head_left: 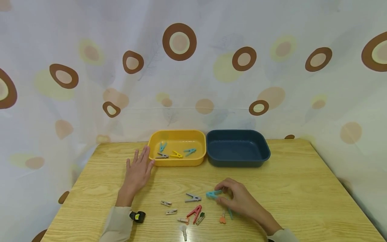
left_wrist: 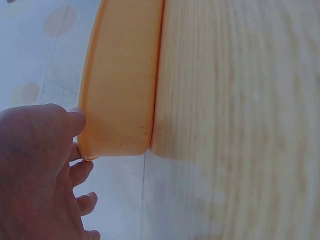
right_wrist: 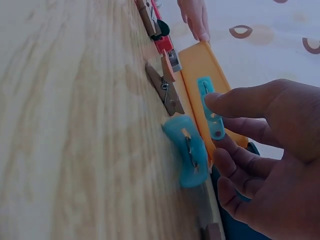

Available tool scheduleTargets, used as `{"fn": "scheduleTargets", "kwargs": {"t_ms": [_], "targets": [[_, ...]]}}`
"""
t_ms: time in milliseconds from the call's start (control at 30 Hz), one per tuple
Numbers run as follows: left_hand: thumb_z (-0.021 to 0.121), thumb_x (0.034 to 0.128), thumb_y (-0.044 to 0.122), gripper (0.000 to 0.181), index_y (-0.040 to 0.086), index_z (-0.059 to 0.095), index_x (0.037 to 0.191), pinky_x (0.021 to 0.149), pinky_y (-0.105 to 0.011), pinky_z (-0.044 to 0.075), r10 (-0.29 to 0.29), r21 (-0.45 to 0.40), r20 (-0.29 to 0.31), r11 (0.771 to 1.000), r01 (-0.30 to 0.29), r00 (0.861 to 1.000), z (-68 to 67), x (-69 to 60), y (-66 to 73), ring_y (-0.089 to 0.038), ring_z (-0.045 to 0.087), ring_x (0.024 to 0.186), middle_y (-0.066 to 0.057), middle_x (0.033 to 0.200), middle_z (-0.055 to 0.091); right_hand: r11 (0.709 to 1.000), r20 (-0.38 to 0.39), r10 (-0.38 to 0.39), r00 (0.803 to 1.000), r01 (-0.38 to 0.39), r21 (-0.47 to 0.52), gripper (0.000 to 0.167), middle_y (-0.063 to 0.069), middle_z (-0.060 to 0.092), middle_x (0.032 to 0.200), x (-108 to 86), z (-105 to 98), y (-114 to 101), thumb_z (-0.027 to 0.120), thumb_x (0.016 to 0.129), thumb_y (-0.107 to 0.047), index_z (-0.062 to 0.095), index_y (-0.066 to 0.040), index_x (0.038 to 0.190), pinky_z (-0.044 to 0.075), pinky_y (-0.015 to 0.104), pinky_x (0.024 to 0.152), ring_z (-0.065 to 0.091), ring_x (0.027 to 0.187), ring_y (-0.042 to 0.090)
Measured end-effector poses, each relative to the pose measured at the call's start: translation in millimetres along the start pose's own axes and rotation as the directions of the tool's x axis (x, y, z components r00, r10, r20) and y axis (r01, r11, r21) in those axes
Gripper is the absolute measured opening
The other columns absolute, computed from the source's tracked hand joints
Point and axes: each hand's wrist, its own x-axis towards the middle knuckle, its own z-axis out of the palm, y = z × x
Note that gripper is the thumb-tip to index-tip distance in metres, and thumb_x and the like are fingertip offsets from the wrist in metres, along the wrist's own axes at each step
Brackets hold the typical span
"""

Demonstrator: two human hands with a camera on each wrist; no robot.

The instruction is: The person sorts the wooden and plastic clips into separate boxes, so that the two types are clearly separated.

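Observation:
My right hand (head_left: 242, 200) pinches a light-blue plastic clothespin (head_left: 212, 194) between thumb and fingers, just above the table. Under that hand lies another blue clothespin (head_left: 230, 214), partly hidden in the head view but plain in the right wrist view. Beside it is a wooden clothespin with an orange heart (head_left: 222, 219). At the left, my left hand (head_left: 136, 175) rests with fairly straight fingers against the near left corner of the yellow tray (head_left: 178, 162). In the left wrist view, its thumb touches the tray's rim. Several blue, grey and yellow clothespins lie inside the tray.
A dark blue tray (head_left: 239, 163) stands right of the yellow one, side by side. Between the hands lie a grey clothespin (head_left: 193, 198), a red clothespin (head_left: 195, 212) and several small wooden ones. A patterned cloth (head_left: 193, 84) hangs behind the table.

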Motion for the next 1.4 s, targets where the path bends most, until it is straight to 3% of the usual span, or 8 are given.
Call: {"fn": "scheduleTargets", "kwargs": {"t_ms": [133,433,667,933,1400], "targets": [[0.036,0.1131,0.038,0.064,0.004,0.019,0.164,0.114,-0.077,0.007,-0.004,0.009,0.003,1.000,0.004,1.000,1.3,0.6,-1.1,-0.043,0.007,0.155,-0.013,0.170,0.017,0.999,-0.042,-0.038,0.998,0.038,-0.004,0.021,0.001,0.070,0.104,5.9,0.4,-2.1,0.081,0.090,-0.014,0.074,-0.013,0.110,0.055,0.034,0.074,0.064,0.089,0.022],[0.036,0.1131,0.039,0.064,0.004,0.018,0.165,0.114,-0.077,0.006,-0.007,0.010,0.006,1.000,0.007,1.000,2.9,1.2,-2.1,-0.042,0.006,0.156,-0.014,0.170,0.018,1.000,-0.068,0.015,0.998,-0.016,-0.025,0.019,-0.003,0.070,0.104,25.7,-0.1,-14.2,0.079,0.093,-0.022,0.074,-0.016,0.110,0.053,0.039,0.074,0.063,0.090,0.024],[0.036,0.1131,0.038,0.064,0.005,0.018,0.165,0.114,-0.077,0.006,-0.006,0.000,0.005,1.000,0.006,1.000,3.2,1.4,-1.8,-0.041,0.005,0.156,-0.014,0.170,0.018,0.999,-0.102,0.029,0.994,-0.033,-0.037,0.022,-0.001,0.068,0.102,42.0,2.0,-20.9,0.081,0.092,-0.020,0.075,-0.014,0.112,0.050,0.034,0.074,0.061,0.091,0.022],[0.035,0.1132,0.038,0.064,0.005,0.017,0.165,0.114,-0.077,0.006,-0.010,0.008,0.010,1.000,0.010,1.000,2.7,1.0,-1.8,-0.042,0.005,0.156,-0.013,0.170,0.017,0.997,-0.184,-0.019,0.983,0.006,-0.072,0.023,0.005,0.067,0.101,60.2,5.2,-26.5,0.084,0.088,-0.017,0.075,-0.012,0.110,0.050,0.035,0.071,0.061,0.091,0.026],[0.034,0.1134,0.039,0.064,0.005,0.017,0.165,0.114,-0.077,0.004,-0.005,-0.002,0.009,1.000,0.005,1.000,2.6,0.5,-2.5,-0.043,0.005,0.155,-0.015,0.170,0.017,1.000,-0.238,-0.013,0.971,0.011,-0.011,0.024,0.009,0.068,0.099,96.8,10.1,-35.5,0.084,0.088,-0.018,0.074,-0.009,0.108,0.048,0.033,0.071,0.063,0.087,0.033]]}}
